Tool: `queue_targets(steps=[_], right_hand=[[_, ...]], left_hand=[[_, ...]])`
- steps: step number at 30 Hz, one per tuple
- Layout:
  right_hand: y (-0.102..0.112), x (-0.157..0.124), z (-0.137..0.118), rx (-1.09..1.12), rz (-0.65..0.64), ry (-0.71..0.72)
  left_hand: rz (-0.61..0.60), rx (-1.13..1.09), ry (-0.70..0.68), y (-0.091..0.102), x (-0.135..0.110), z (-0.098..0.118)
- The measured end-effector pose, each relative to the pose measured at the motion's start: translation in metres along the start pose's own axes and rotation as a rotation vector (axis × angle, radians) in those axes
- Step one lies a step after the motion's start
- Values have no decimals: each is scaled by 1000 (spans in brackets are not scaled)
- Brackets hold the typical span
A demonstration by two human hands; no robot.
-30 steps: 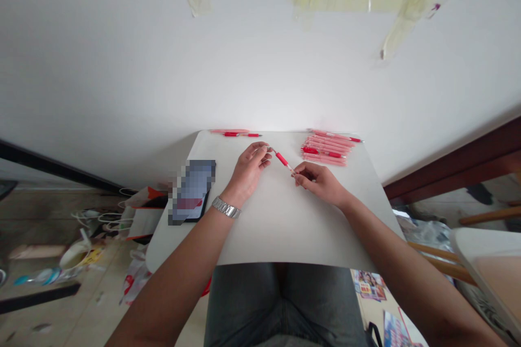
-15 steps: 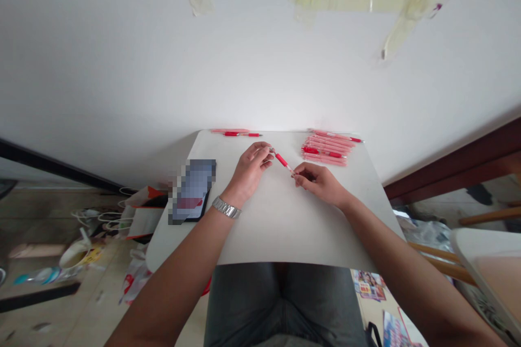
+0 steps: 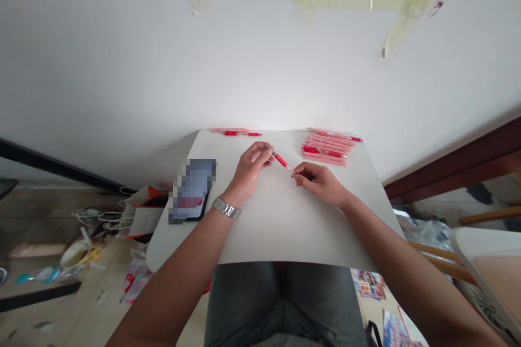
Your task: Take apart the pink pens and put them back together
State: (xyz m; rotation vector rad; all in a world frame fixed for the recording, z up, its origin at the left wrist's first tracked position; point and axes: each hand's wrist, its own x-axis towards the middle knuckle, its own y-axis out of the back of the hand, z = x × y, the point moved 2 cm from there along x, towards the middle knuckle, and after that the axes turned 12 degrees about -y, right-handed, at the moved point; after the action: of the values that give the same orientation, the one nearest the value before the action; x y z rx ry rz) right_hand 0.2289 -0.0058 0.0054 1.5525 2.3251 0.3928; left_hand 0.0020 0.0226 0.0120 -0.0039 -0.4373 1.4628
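Between my two hands, over the middle of the white table (image 3: 280, 227), is a pen (image 3: 280, 160) with a red grip, slanting down to the right. My left hand (image 3: 254, 162), with a metal watch on its wrist, pinches the upper tip end. The fingers of my right hand (image 3: 317, 180) are closed on the lower, clear end. To the right at the back lies a pile of pink pens (image 3: 331, 143), with a few red-gripped ones among them. A red pen (image 3: 236, 134) lies at the back left edge beside a pink one.
A phone (image 3: 191, 192), its screen blurred out, lies on the table's left side. The white wall (image 3: 260, 65) rises right behind the table. On the floor at left are bags, a cup (image 3: 75, 254) and a bottle (image 3: 44, 275). A white chair (image 3: 484, 265) stands at right.
The left fingertips and the pen's tip end have come together slightly, and the pen has shifted a little toward the left hand. The right hand stays almost still.
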Motion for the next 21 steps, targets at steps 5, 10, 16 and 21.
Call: queue_targets(steps=[5, 10, 16, 21], right_hand=[[0, 0, -1, 2, 10, 7], [0, -1, -1, 4, 29, 5], [0, 0, -2, -3, 67, 22], [0, -1, -4, -10, 77, 31]], left_hand=[[-7, -11, -1, 0, 0, -2], [-11, -31, 6, 1, 0, -2], [32, 7, -18, 2, 1, 0], [0, -15, -21, 1, 0, 0]])
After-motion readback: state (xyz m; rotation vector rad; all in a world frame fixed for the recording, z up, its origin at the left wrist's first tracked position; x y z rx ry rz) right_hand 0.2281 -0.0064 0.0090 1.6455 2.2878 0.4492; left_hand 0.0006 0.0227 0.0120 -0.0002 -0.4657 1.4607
